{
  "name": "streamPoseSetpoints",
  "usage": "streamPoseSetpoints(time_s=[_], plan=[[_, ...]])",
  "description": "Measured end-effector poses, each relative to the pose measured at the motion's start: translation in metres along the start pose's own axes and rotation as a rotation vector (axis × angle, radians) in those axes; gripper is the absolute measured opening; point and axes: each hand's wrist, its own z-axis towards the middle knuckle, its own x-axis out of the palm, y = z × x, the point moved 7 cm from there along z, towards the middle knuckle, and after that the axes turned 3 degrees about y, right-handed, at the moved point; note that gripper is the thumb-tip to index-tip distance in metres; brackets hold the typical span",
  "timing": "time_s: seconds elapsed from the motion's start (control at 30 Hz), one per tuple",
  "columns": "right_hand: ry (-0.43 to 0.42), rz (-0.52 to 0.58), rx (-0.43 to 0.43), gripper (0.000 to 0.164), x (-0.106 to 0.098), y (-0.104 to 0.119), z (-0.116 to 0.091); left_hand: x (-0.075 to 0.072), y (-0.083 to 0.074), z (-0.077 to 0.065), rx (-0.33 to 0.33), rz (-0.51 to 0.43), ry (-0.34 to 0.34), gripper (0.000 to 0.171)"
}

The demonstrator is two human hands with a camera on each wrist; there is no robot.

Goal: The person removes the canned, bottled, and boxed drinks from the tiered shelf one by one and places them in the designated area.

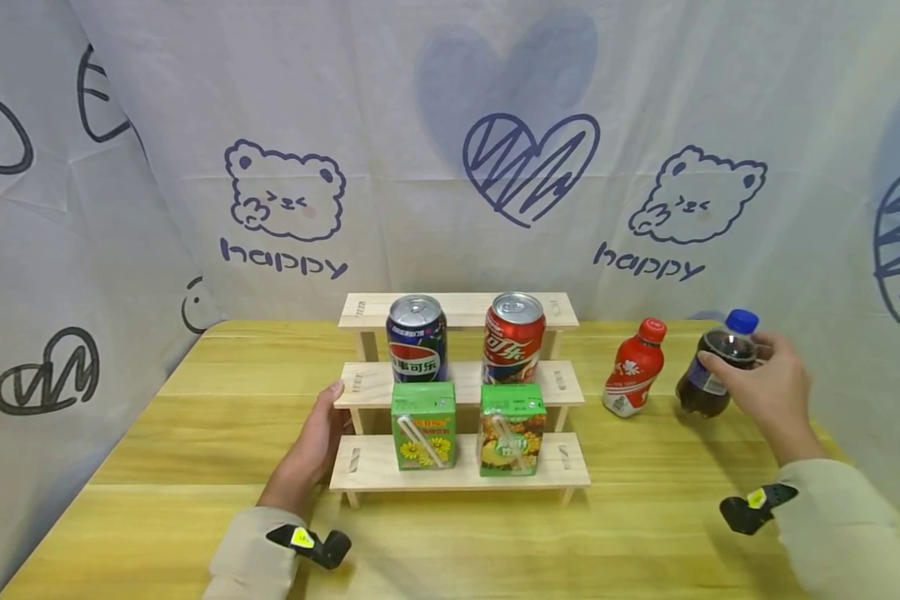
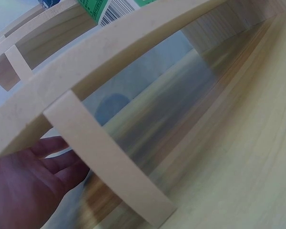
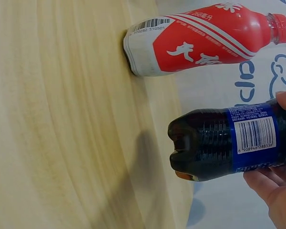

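My right hand [image 1: 776, 387] holds a small dark cola bottle [image 1: 708, 379] with a blue cap, fingers and thumb on opposite sides of its upper part. In the right wrist view the bottle [image 3: 229, 138] is raised over the table, its shadow below. Close to its left stands a red-and-white drink bottle [image 1: 636, 367]. My left hand [image 1: 318, 437] grips the left end of a three-tier wooden stand [image 1: 461, 479], fingertips at the middle board's edge. In the left wrist view the fingers of the left hand [image 2: 33, 181] reach under a board behind a leg.
On the middle board stand a blue cola can [image 1: 417, 342] and a red cola can [image 1: 513, 342]. Two green juice boxes, one with yellow flowers [image 1: 424, 427] and one with pineapples [image 1: 512, 432], stand on the lowest board. Behind the table [image 1: 195, 425] hangs a printed white curtain [image 1: 412, 242].
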Motion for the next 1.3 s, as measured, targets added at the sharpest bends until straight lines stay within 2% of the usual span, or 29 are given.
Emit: streamPoseSetpoints(time_s=[0.3,0.53,0.73,0.83,0.97,1.1,1.3], plan=[[-0.025,0.033,-0.008,0.089,0.006,-0.006,-0.005,-0.004,0.005,0.002,-0.026,-0.038,-0.015,0.076],[-0.029,0.047,0.0,0.088,0.012,-0.01,-0.008,-0.001,0.001,0.002,0.022,0.012,0.014,0.08],[-0.026,0.064,0.03,0.087,0.018,-0.014,-0.011,-0.006,0.007,0.005,0.004,-0.042,-0.005,0.069],[-0.036,0.076,0.034,0.088,0.02,-0.016,-0.01,-0.005,0.008,0.006,0.014,-0.044,-0.001,0.071],[-0.048,0.087,0.037,0.093,0.027,-0.03,-0.004,-0.004,0.008,0.006,0.012,-0.056,-0.001,0.07],[-0.064,0.097,0.045,0.096,0.035,-0.042,0.002,-0.006,0.01,0.007,-0.018,-0.066,-0.02,0.07],[-0.032,0.136,0.05,0.09,0.033,-0.029,-0.011,-0.006,0.01,0.006,-0.021,-0.058,-0.015,0.076]])
